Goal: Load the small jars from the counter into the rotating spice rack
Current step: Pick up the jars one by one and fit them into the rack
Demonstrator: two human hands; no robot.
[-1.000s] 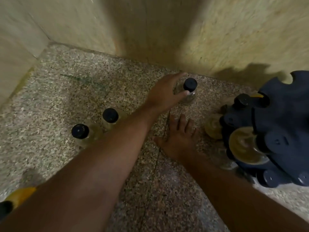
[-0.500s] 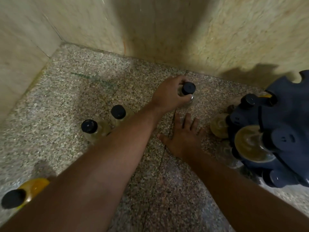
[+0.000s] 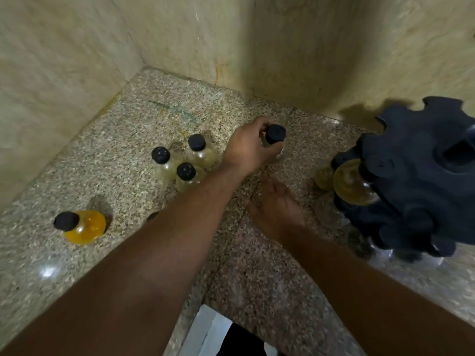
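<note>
From the head view, the move ahead turns on one relation: the rotating spice rack (image 3: 421, 176) stands to the right of the jar (image 3: 275, 140) we hold, with our right hand (image 3: 276, 209) between the two. Our left hand (image 3: 248, 150) is wrapped round that jar's clear body, fingers (image 3: 272, 151) closed on it just under the black cap, so the jar sits inside the grip, upright, long axis vertical; whether its base is touching the worktop (image 3: 128, 140) we cannot tell. The right hand rests palm down on the worktop, fingers spread flat and gripping nothing, and it is the nearer hand to the rack. Three more black-capped jars (image 3: 185, 160) stand clustered just left of the left wrist, and an orange-filled jar (image 3: 82, 226) stands well apart at the near left. We judge the jar must travel rightward over the right hand toward an open slot.
</note>
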